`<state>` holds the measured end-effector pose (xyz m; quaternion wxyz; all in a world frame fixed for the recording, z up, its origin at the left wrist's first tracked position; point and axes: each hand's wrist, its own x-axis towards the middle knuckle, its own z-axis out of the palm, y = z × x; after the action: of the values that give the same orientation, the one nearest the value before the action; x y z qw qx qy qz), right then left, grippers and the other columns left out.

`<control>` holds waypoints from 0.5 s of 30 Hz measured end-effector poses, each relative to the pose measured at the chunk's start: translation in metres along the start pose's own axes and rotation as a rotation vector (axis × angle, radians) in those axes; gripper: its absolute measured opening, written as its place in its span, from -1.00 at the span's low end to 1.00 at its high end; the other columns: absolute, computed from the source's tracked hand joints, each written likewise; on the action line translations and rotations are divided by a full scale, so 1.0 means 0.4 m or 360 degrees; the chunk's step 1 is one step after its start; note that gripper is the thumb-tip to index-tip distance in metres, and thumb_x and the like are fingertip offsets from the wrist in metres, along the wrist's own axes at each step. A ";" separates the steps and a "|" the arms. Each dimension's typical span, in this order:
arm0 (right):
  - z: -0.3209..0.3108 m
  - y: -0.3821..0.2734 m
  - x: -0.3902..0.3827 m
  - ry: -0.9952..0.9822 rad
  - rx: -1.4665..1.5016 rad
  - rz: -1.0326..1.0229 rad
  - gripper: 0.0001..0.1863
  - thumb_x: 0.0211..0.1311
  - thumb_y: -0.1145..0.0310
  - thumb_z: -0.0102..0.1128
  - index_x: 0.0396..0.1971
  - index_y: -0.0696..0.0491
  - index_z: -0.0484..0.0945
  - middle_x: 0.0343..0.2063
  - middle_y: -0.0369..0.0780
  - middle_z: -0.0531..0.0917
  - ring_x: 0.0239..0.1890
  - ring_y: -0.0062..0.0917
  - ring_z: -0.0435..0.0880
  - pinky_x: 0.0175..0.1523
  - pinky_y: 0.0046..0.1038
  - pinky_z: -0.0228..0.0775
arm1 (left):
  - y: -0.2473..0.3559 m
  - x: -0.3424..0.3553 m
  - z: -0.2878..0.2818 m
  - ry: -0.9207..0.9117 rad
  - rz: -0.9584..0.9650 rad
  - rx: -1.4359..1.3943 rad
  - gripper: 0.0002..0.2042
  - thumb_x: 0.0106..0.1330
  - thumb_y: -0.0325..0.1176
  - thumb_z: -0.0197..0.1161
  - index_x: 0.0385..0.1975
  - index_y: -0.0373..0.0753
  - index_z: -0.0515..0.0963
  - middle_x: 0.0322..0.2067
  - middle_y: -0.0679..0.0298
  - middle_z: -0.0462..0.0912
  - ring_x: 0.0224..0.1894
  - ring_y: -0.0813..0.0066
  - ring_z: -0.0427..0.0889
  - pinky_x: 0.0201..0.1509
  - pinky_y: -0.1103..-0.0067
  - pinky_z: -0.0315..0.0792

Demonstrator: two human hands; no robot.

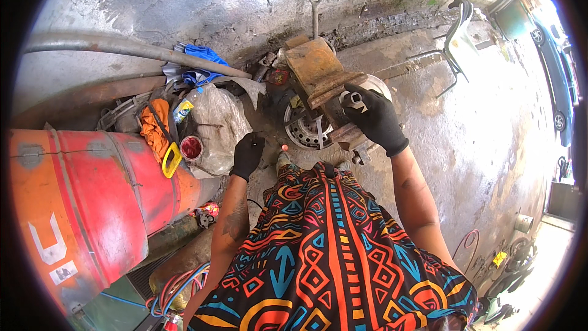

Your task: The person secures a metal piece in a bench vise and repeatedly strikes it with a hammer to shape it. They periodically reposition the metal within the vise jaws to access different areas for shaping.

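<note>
My right hand (378, 120), in a black glove, pinches a small silvery metal piece with a dark hole (354, 102), which looks like a nut or fitting. It is beside the jaws of a rusty bench vise (315, 67); whether the piece touches the jaws I cannot tell. My left hand (247, 157), also gloved in black, hangs left of the vise with its fingers curled in; anything inside them is hidden. Under the vise lies a steel wheel rim (301, 127).
A dented red and orange drum (101, 190) stands at the left. By it lie a hacksaw with a yellow handle (172, 159), an open can of red stuff (191, 147), plastic sheeting (217, 116) and long pipes (141, 50). A chair (456, 40) stands at the far right.
</note>
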<state>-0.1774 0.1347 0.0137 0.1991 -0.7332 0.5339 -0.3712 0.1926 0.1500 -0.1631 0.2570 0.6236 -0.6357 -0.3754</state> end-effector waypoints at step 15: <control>-0.003 -0.008 0.003 0.0029 -0.0057 -0.0055 -0.46 0.05 0.45 0.39 0.11 0.04 0.53 -0.31 -0.05 0.69 -0.22 -0.19 0.68 -0.12 -0.28 0.48 | -0.015 0.001 0.001 0.0033 0.0072 0.0046 -0.76 0.37 -0.32 0.19 -0.10 -0.34 0.60 -0.34 0.17 0.71 -0.33 0.48 0.67 -0.20 0.54 0.52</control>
<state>-0.1760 0.1348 0.0173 0.1745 -0.7422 0.5296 -0.3717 0.1960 0.1501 -0.1681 0.2631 0.6166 -0.6523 -0.3537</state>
